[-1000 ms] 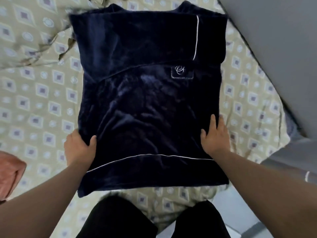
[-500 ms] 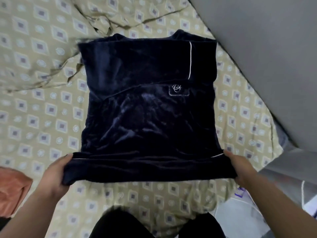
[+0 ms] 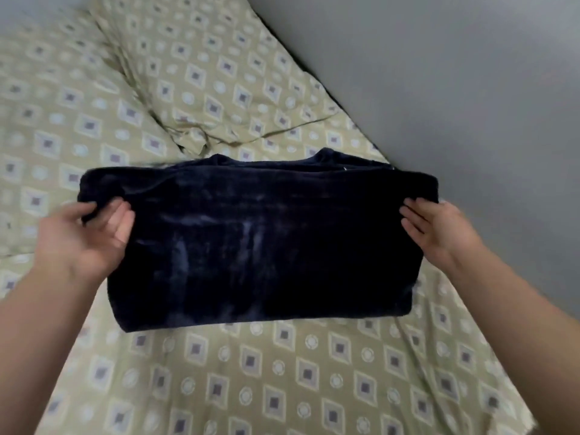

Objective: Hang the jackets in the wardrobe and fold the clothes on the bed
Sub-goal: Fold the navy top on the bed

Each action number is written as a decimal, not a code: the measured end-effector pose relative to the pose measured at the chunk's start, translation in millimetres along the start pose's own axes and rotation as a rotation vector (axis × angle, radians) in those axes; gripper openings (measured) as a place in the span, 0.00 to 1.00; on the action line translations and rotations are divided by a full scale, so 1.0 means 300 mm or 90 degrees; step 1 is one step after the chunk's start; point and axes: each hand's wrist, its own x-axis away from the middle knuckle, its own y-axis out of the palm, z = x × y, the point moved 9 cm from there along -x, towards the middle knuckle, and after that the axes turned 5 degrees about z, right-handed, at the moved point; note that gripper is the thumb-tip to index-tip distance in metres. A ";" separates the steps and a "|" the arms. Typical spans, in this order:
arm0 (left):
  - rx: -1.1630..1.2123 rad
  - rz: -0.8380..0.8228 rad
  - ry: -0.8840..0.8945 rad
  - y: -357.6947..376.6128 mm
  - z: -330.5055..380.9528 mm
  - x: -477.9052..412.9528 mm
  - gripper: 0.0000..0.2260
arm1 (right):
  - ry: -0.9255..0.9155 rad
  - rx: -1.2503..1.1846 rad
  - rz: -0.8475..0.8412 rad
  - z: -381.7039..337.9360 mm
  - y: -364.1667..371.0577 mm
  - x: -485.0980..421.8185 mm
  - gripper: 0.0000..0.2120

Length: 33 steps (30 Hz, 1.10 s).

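Note:
A dark navy velvet top [image 3: 260, 243] lies on the bed [image 3: 282, 372], folded in half into a wide rectangle, its collar edge showing at the far side. My left hand [image 3: 86, 237] is at the top's left end, with a bit of the folded edge between thumb and fingers. At the right end, my right hand [image 3: 439, 233] rests with straight fingers on the cloth. Both hands are motion-blurred.
The bedsheet is olive with a diamond and circle pattern. A pillow [image 3: 219, 86] in the same pattern lies beyond the top. A grey wall [image 3: 455, 105] runs along the bed's right side.
Both hands have carried the top's lower hem up and over to the collar, folding it in half. The pocket logo and white piping are now covered. The view has tilted toward the pillow.

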 end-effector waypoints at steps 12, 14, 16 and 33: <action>-0.300 0.070 0.100 0.249 0.014 -0.169 0.11 | -0.160 0.244 0.029 -0.116 0.179 -0.206 0.32; -0.517 0.173 0.213 0.103 -0.013 -0.126 0.16 | -0.273 0.408 0.120 -0.080 0.103 -0.158 0.27; -0.626 0.198 0.241 -0.045 -0.085 -0.075 0.19 | -0.246 0.440 0.141 0.040 -0.001 -0.133 0.25; -0.560 0.008 -0.187 -0.386 -0.394 0.176 0.08 | 0.188 0.192 -0.012 0.507 -0.238 0.099 0.07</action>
